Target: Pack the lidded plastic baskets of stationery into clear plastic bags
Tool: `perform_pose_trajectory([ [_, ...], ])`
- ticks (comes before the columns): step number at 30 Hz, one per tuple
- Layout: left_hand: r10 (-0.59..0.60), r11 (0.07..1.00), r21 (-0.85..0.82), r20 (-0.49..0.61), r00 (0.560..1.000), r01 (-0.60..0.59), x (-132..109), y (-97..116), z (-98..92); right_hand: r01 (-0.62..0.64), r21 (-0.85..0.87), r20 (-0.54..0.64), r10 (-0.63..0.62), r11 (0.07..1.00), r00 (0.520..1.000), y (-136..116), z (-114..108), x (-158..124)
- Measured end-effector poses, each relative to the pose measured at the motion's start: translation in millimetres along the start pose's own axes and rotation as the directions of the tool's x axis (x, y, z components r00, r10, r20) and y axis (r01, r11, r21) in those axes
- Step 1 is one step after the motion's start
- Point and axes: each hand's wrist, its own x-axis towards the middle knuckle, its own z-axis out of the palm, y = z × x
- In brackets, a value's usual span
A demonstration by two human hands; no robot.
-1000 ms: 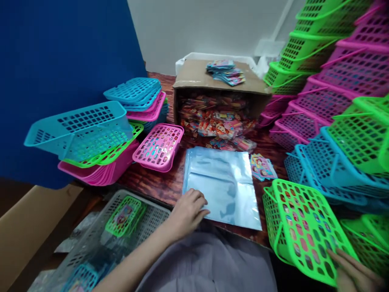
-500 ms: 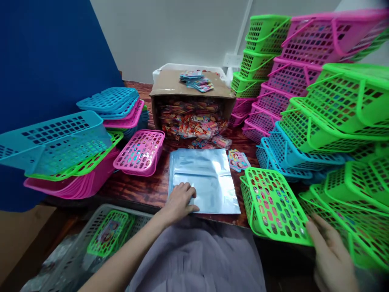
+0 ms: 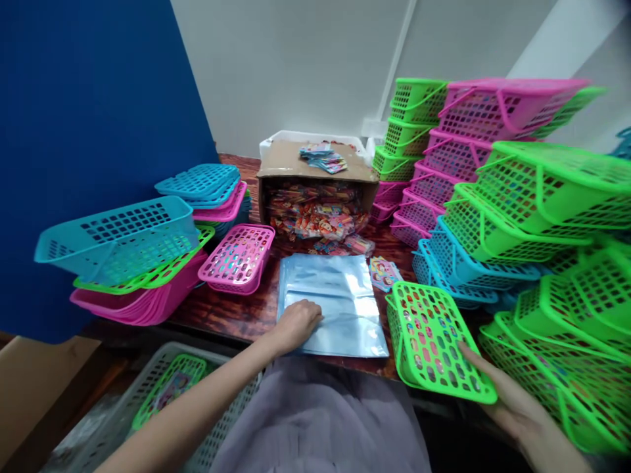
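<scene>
My left hand (image 3: 298, 323) rests with curled fingers on the lower left part of a stack of clear plastic bags (image 3: 340, 289); whether it pinches a bag is hidden. At the table's right front edge my right hand (image 3: 497, 387) grips a lidded green basket (image 3: 434, 335), thumb on the lid and the other fingers out of sight beneath. Colourful items show through the lid holes. Beside the bags, near the green basket, lie some printed cards (image 3: 384, 273).
An open carton (image 3: 276, 164) of packets stands at the back. Stacked green, pink and blue baskets (image 3: 493, 112) fill the right. A pink basket (image 3: 238, 259) and nested baskets (image 3: 142, 305) stand left. A grey crate (image 3: 236, 401) sits low at front left.
My right hand has moved left and taken hold of the green basket's right side. My left hand's fingers have curled in more on the bags. The view has shifted upward.
</scene>
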Motion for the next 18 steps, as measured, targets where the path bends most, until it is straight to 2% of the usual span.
perform_pose_trajectory([
  [3, -0.019, 0.999, 0.030, -0.020, 1.000, 0.020, 4, 1, 3.3, 0.045, -0.030, 0.072, -0.043, 0.999, 0.996, 3, 3, -2],
  [7, -0.004, 0.999, 0.041, -0.061, 0.998, 0.007, 6, 0, 10.8, 0.165, -0.056, 0.152, -0.155, 0.985, 0.976, 8, 7, -10],
  [11, 0.111, 0.993, -0.043, -0.058, 0.992, -0.113, -1, -5, 11.7, 0.223, -0.039, 0.193, -0.212, 0.974, 0.958, 9, 15, -13],
  [13, 0.161, 0.984, -0.069, -0.053, 0.986, -0.164, -5, -7, 8.2, 0.227, -0.028, 0.178, -0.218, 0.974, 0.959, 6, 20, -11],
  [16, 0.134, 0.988, -0.068, -0.037, 0.990, -0.136, -9, -7, -0.9, 0.161, -0.007, 0.123, -0.159, 0.987, 0.980, 3, 18, -6],
  [18, 0.116, 0.989, -0.089, -0.019, 0.993, -0.117, -8, -6, -7.1, 0.100, 0.034, 0.065, -0.102, 0.994, 0.993, 4, 9, -6],
])
